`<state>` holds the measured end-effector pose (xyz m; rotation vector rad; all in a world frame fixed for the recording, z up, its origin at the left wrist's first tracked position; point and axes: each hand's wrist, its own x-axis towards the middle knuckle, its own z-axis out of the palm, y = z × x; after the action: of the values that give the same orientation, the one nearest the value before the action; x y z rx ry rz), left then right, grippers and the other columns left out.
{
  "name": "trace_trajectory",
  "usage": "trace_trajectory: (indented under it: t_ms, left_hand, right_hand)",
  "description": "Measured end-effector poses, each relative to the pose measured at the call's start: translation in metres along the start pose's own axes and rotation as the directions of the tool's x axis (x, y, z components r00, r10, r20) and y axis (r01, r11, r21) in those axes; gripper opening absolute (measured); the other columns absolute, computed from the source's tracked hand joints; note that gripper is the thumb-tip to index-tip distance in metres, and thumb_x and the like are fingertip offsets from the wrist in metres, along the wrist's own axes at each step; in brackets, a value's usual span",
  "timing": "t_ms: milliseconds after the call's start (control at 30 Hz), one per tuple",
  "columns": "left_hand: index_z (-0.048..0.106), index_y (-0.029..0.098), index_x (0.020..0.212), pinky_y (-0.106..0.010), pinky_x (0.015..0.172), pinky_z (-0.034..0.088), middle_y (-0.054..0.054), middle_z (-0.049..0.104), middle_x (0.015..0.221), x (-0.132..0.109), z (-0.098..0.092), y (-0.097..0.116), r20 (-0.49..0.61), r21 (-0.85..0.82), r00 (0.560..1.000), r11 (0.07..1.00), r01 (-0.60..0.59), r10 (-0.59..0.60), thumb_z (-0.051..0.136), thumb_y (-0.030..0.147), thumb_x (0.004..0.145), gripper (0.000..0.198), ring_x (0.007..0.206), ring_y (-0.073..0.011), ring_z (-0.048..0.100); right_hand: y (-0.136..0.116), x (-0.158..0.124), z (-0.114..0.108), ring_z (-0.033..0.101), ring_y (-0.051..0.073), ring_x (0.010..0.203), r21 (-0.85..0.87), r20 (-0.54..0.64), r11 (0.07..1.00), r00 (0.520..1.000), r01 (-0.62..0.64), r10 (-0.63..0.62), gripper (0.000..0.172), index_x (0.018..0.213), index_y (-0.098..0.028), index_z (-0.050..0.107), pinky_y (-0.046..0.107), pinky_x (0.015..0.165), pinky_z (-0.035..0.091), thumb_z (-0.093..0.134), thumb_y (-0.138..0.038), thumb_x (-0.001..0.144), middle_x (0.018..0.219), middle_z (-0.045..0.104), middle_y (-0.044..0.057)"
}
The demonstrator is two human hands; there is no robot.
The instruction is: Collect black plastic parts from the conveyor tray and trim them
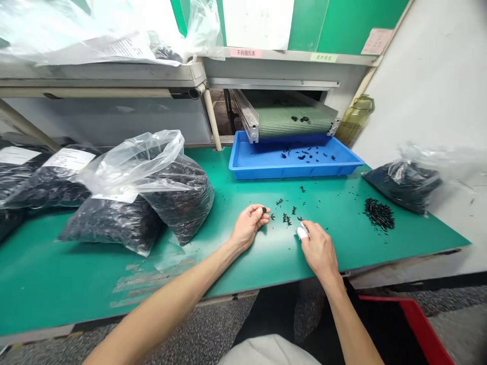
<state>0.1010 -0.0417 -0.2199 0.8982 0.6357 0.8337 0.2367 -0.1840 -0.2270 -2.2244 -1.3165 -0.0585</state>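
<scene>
My left hand (249,226) is pinched closed on a small black plastic part (264,209), held just above the green table. To its right, my right hand (318,249) is closed low over the tabletop, with a white wrap (302,233) on one digit. Its fingertips touch or nearly touch another small dark piece (300,219); what they grip, if anything, I cannot make out. Several branched black plastic parts (286,218) lie scattered between and ahead of both hands.
A blue tray (297,171) with black parts stands under the end of a green conveyor belt (292,114). Filled clear bags (178,197) lie left. On the right are a pile of black pieces (379,214), another bag (407,185) and a bottle (355,119). A red bin (422,324) stands below.
</scene>
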Motion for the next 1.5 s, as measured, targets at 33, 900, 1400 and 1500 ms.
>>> trace_trajectory:
  t_ms: [33,900,1400,1500]
  left_hand:
    - [0.057,0.011,0.085,-0.021,0.065,0.053,-0.009,0.069,0.086,-0.002,0.0,0.001,-0.003,0.015,1.0,1.0,-0.015,0.016,0.079,0.029,0.071,0.032,0.064,-0.0074,0.061]
    - [0.066,0.015,0.103,-0.031,0.09,0.047,-0.01,0.066,0.117,-0.08,-0.062,0.287,0.333,0.943,0.801,-0.168,-0.288,0.498,0.054,0.027,0.085,0.025,0.106,-0.0212,0.062]
    - [0.058,0.014,0.101,-0.029,0.059,0.043,-0.004,0.068,0.088,-0.127,-0.082,0.194,0.806,0.543,0.534,-0.68,-0.493,0.257,0.038,0.01,0.096,0.021,0.068,-0.0139,0.055]
    - [0.059,0.014,0.097,-0.029,0.054,0.042,-0.004,0.067,0.081,-0.127,-0.079,0.192,0.843,0.503,0.476,-0.685,-0.528,0.252,0.039,0.011,0.095,0.021,0.059,-0.013,0.05]
  right_hand:
    - [0.002,-0.005,-0.002,0.058,0.017,0.077,-0.096,-0.022,0.995,1.0,0.016,-0.018,0.028,0.109,-0.015,0.065,0.026,0.065,0.037,0.044,-0.014,0.09,0.094,0.065,0.009]
    - [0.018,-0.02,0.001,0.049,0.015,0.057,-0.291,0.006,0.95,0.993,0.113,-0.116,0.023,0.096,-0.015,0.064,0.027,0.049,0.023,0.042,-0.017,0.09,0.089,0.06,0.009]
    - [-0.21,0.101,-0.042,0.059,0.019,0.069,0.5,0.407,0.862,0.859,0.076,-0.312,0.054,0.111,-0.015,0.058,0.028,0.059,0.042,0.048,-0.056,0.078,0.089,0.067,0.007]
    - [-0.248,0.128,-0.021,0.055,0.016,0.064,0.455,0.416,0.878,0.836,0.149,-0.358,0.048,0.114,-0.012,0.055,0.026,0.057,0.038,0.055,-0.042,0.077,0.081,0.065,0.005]
